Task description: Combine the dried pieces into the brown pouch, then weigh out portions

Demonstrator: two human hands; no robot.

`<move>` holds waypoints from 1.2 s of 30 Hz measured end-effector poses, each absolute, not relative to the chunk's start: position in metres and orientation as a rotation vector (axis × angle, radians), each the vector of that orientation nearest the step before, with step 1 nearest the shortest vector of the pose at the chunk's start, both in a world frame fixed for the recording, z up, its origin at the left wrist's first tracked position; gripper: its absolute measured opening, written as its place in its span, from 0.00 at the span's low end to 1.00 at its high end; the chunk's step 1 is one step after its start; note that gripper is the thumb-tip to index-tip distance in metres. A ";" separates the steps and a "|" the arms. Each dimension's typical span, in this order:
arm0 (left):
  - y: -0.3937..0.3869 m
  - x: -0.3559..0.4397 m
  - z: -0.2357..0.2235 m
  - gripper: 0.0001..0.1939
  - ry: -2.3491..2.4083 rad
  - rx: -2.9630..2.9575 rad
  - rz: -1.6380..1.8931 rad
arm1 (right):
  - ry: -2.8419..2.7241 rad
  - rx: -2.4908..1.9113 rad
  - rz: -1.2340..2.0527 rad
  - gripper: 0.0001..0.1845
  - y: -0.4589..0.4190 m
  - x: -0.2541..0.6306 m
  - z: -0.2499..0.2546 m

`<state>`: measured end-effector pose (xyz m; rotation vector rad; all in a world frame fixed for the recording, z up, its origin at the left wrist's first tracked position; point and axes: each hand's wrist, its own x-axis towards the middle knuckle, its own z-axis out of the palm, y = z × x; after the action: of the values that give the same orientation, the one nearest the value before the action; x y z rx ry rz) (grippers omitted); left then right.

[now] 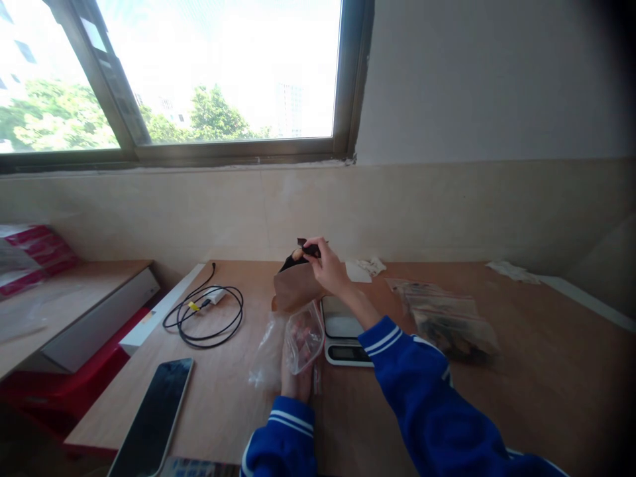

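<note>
fingers (312, 250) of the right hand (328, 268) pinch a dark scrap (308, 249) (unclear what), left hand (297, 383) behind a plastic bag (304, 338), grip unseen

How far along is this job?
Done: the kraft pouch has something dark in its mouth. In hand: the right hand pinches a dark piece above it; the left hand holds a clear bag of reddish pieces. Left: the filled zip bag beside the scale.

A brown paper pouch (297, 288) leans tilted, its open mouth dark inside, with a small dark piece (309, 249) pinched just above it. A crumpled clear plastic bag (304, 338) holds reddish pieces.
</note>
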<state>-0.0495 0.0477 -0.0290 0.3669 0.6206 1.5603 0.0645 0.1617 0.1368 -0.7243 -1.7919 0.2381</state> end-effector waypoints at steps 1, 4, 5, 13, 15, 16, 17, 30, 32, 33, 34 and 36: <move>0.048 -0.050 -0.029 0.17 0.625 0.376 1.556 | -1.791 -0.722 0.258 0.10 0.161 0.066 0.137; 0.048 -0.050 -0.029 0.17 0.639 0.389 1.557 | -1.792 -0.685 0.356 0.10 0.157 0.068 0.140; 0.048 -0.050 -0.029 0.17 0.641 0.387 1.562 | -1.779 -0.673 0.391 0.10 0.156 0.069 0.142; 0.048 -0.051 -0.027 0.14 0.656 0.385 1.536 | -1.822 -0.650 0.492 0.10 0.160 0.065 0.144; 0.048 -0.051 -0.027 0.12 0.661 0.384 1.537 | -1.882 -0.665 0.378 0.11 0.161 0.064 0.144; 0.048 -0.051 -0.027 0.12 0.662 0.382 1.541 | -1.910 -0.682 0.304 0.10 0.161 0.064 0.144; 0.047 -0.051 -0.026 0.11 0.663 0.378 1.546 | -1.932 -0.705 0.227 0.10 0.161 0.064 0.143; 0.048 -0.054 -0.033 0.13 0.646 0.370 1.533 | -1.865 -0.697 0.197 0.12 0.167 0.057 0.136; 0.049 -0.054 -0.036 0.10 0.634 0.364 1.533 | -1.845 -0.671 0.249 0.13 0.166 0.058 0.137; 0.049 -0.054 -0.038 0.09 0.628 0.363 1.540 | -1.843 -0.660 0.269 0.13 0.165 0.059 0.137; 0.049 -0.054 -0.039 0.09 0.624 0.361 1.552 | -1.843 -0.651 0.285 0.13 0.164 0.060 0.137; 0.050 -0.054 -0.040 0.08 0.629 0.346 1.566 | -1.840 -0.634 0.306 0.13 0.162 0.063 0.137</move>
<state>-0.0542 0.0500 -0.0404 0.3465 0.6291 1.5655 0.0629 0.1617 0.1373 -0.6341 -1.8398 0.3057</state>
